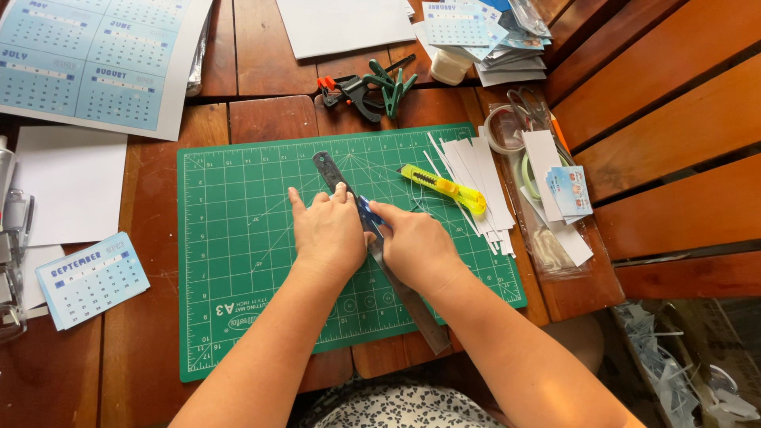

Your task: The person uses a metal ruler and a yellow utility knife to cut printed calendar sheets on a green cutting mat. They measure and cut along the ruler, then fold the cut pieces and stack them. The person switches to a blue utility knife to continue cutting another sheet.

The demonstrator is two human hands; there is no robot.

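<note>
A green cutting mat (238, 238) lies on the wooden table. Across it runs a long metal ruler (326, 168), slanting from upper left to lower right. My left hand (326, 231) presses flat on the ruler, fingers together over it. My right hand (414, 247) grips a blue craft knife (367, 212) against the ruler's right edge. Whatever lies under my hands is hidden. A yellow utility knife (442, 187) rests on the mat just right of my right hand.
White paper strips (479, 178) pile on the mat's right side. Calendar sheets (95, 55) and a small calendar card (91, 279) lie left. Clamps (365, 91) sit behind the mat; tape rolls, scissors (527, 107) and cards lie right. Wooden bench slats (674, 119) stand at right.
</note>
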